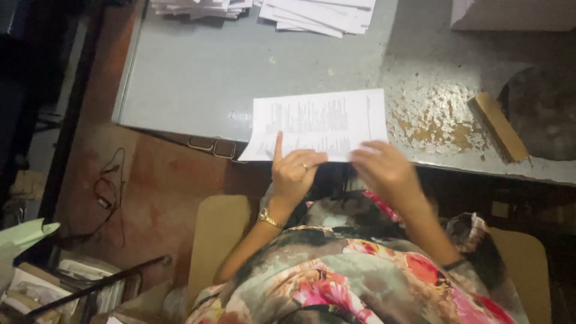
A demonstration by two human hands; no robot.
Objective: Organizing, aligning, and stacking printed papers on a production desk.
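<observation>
A white printed sheet of paper [318, 123] lies over the near edge of a grey metal table [204, 78]. My left hand [294, 171] presses on its lower left part, with the index finger pointing up on the page and a ring on one finger. A gold watch sits on that wrist. My right hand [384, 168], blurred, rests on the sheet's lower right edge. Whether it pinches the paper I cannot tell.
Stacks of white papers [318, 15] lie at the table's far edge. A wooden block [498, 126] and a dark round object [540, 111] sit at the right by a rusty patch. A cable lies on the reddish floor [108, 192]; books are piled at lower left.
</observation>
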